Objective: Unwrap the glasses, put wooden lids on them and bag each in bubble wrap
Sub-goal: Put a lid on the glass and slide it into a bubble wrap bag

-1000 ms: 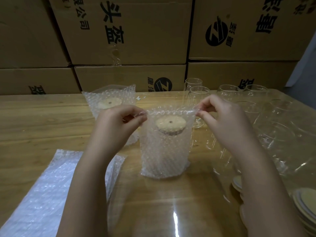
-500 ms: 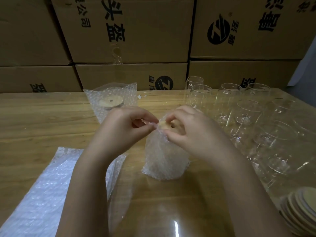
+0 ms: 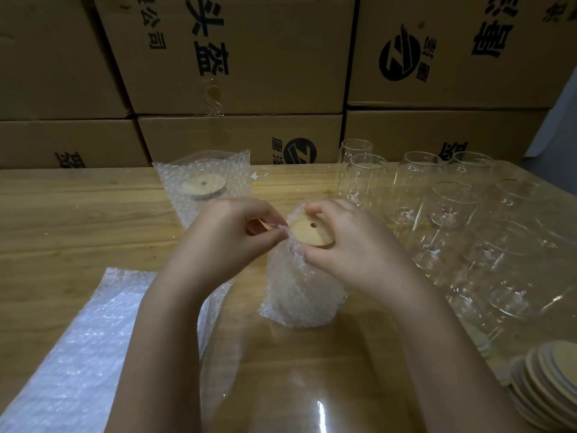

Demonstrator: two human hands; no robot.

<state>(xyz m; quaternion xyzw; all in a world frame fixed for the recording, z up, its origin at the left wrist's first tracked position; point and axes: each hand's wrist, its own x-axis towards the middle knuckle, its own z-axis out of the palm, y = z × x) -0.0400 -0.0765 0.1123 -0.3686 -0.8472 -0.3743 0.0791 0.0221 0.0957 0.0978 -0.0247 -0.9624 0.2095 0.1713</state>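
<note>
At the middle of the table stands the bubble-wrap bag (image 3: pixel 299 285), upright, its knobbly clear film wrinkled close round the glass inside. At its open mouth the wooden lid (image 3: pixel 312 229) shows, a pale round disc with a small hole near its centre. Your left hand (image 3: pixel 224 239) pinches the bag's top edge between thumb and fingertips; your right hand (image 3: pixel 352 248) curls thumb and forefinger round the lid's rim. Behind your left hand stands a second bagged glass (image 3: pixel 203 182), lidded too. Bare glasses (image 3: pixel 452 201), smooth and rounded, crowd the right side, and a stack of lids (image 3: pixel 549 385) lies at the near right edge. Flat bubble wrap (image 3: pixel 78 354) lies near left. You work on a light plank table (image 3: pixel 62 214) with visible grain; printed cardboard boxes (image 3: pixel 249 57) are stacked behind it.
</note>
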